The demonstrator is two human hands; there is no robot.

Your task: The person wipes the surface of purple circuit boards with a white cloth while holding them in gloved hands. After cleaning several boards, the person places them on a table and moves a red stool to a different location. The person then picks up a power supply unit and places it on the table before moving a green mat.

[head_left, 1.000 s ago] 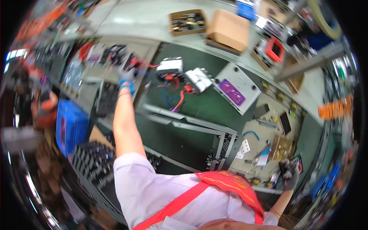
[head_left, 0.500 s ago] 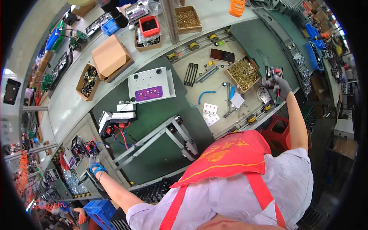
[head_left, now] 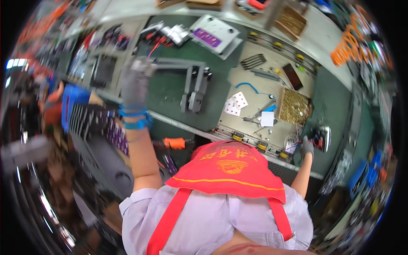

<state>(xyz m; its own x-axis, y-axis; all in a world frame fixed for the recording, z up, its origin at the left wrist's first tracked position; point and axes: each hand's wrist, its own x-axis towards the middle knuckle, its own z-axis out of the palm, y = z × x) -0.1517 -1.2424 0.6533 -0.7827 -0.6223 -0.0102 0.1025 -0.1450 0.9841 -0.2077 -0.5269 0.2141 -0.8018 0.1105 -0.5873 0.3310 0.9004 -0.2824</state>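
Note:
My left hand (head_left: 138,80), in a grey glove with a blue strap at the wrist, is over the near-left edge of the green mat (head_left: 165,91). It overlaps the left end of a grey metal folding arm (head_left: 196,87); motion blur hides whether its fingers hold that. At the right, my gloved right hand (head_left: 307,147) is closed at the near-left side of a small black device with a silver rim (head_left: 322,138). Red and blue wires show by those fingertips. Left of this hand lies a small light plate with holes (head_left: 291,144).
A box of brass-coloured small parts (head_left: 294,106), a phone (head_left: 292,76), playing cards (head_left: 233,106) and a blue cable (head_left: 247,86) lie on the middle section. Beyond the folding arm sit a white plate with a purple panel (head_left: 214,36) and a white-and-black wired unit (head_left: 168,35). An orange-handled tool (head_left: 174,143) is below.
The view has swung round, so the bench appears turned clockwise. My left hand has come from the far-left wired parts to the folding arm's end. My right hand stays with the black device.

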